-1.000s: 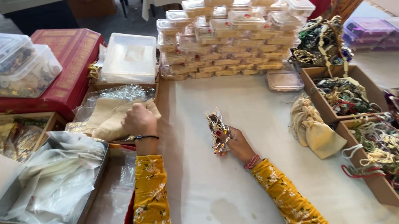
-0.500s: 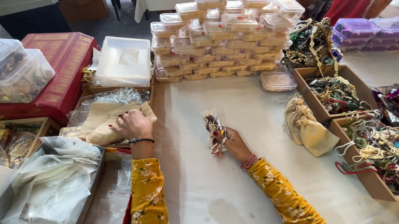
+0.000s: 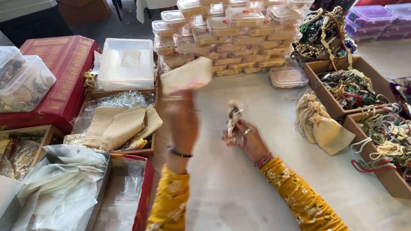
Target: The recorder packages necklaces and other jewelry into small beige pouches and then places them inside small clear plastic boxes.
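Observation:
My left hand [image 3: 181,117] is raised above the white table [image 3: 239,189], blurred by motion, and holds a small beige cloth pouch [image 3: 187,75]. My right hand [image 3: 245,139] rests on the table and grips a bunch of beaded jewellery [image 3: 234,116] upright. Both sleeves are yellow with a flower print. To the left, a cardboard tray [image 3: 146,151] holds more beige pouches [image 3: 121,126] on clear plastic.
A stack of clear plastic boxes [image 3: 226,34] stands at the back. Cardboard trays of beaded necklaces [image 3: 347,86] and bracelets [image 3: 391,140] line the right side. Tied beige pouches [image 3: 319,124] lie near them. Red boxes [image 3: 63,74], a white lidded box [image 3: 126,63] and plastic bags [image 3: 61,192] fill the left.
My left hand has lifted from the tray of pouches with one beige pouch and swung it up toward the middle. My right hand has kept hold of the jewellery.

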